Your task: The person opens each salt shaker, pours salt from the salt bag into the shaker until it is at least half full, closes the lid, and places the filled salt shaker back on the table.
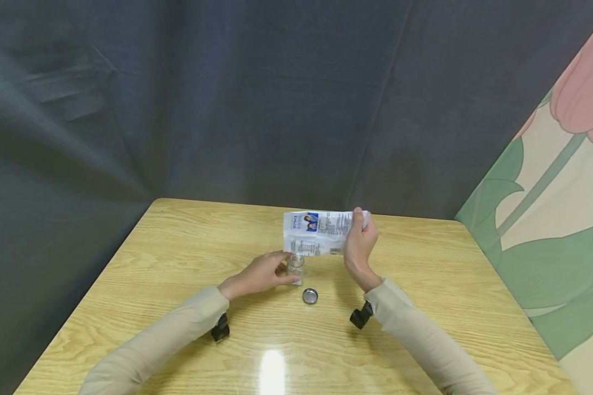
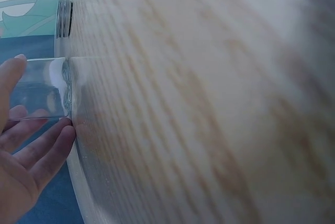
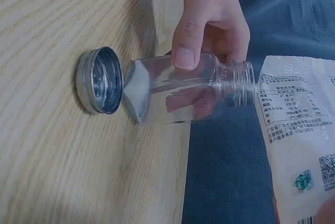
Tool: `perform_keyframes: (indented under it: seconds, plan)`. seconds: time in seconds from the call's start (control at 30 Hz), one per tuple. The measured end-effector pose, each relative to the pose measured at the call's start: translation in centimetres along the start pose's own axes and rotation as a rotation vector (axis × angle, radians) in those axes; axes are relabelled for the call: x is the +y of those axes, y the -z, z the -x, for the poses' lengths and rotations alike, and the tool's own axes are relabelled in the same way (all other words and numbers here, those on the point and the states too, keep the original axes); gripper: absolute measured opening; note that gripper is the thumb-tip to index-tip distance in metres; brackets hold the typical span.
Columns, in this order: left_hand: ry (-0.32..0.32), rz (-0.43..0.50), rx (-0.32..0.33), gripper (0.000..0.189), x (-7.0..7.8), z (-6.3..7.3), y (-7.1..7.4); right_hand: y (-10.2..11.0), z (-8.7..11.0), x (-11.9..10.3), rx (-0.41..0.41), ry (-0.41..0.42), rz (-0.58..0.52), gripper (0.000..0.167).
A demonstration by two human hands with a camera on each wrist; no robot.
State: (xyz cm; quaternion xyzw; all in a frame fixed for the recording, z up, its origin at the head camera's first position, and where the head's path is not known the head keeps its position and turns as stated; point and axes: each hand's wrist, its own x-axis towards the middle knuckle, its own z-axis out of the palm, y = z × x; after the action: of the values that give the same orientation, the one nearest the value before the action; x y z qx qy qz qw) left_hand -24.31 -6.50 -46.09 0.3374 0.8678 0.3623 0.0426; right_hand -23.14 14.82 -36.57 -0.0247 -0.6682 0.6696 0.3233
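1 jar (image 3: 175, 89), upright, in left hand (image 1: 263, 272)

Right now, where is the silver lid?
In the head view, the silver lid lies on the table, just right of the clear jar and nearer the camera.

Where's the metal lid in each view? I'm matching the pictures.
Head: the metal lid lies just right of centre, in the lower half.
Left wrist: upper left, seen edge-on.
Right wrist: left side, slightly above mid-height.
Shared landmark: the glass jar, above it, below it and right of it, respectively.
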Motion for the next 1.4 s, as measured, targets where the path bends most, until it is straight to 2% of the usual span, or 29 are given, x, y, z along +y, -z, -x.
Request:
perform_keyframes:
  seconds: [0.47, 0.6, 0.8, 1.03, 1.23, 1.4]
  plan:
    - [0.046, -0.025, -0.035, 0.057, -0.1, 0.2, 0.2, 0.0, 0.0, -0.1, 0.001, -0.032, 0.001, 0.03]
    - [0.04, -0.035, -0.034, 0.058, -0.3, 0.3, 0.2, 0.0, 0.0, 0.0, 0.001, -0.026, -0.003, 0.03]
    - [0.016, 0.011, -0.016, 0.051, -0.5, 0.2, 0.2, 0.0, 0.0, 0.1, 0.003, -0.007, -0.005, 0.03]
    - [-0.009, 0.028, 0.012, 0.047, -0.7, 0.1, -0.1, 0.0, -1.4, 4.1, 0.014, 0.016, -0.003, 0.031]
    - [-0.029, 0.056, 0.0, 0.045, -0.6, 0.1, -0.1, 0.0, -1.4, 4.2, 0.012, 0.038, -0.017, 0.032]
    - [-0.03, 0.068, 0.0, 0.045, -0.4, 0.1, -0.1, 0.1, -1.4, 4.2, 0.01, 0.022, -0.016, 0.032]
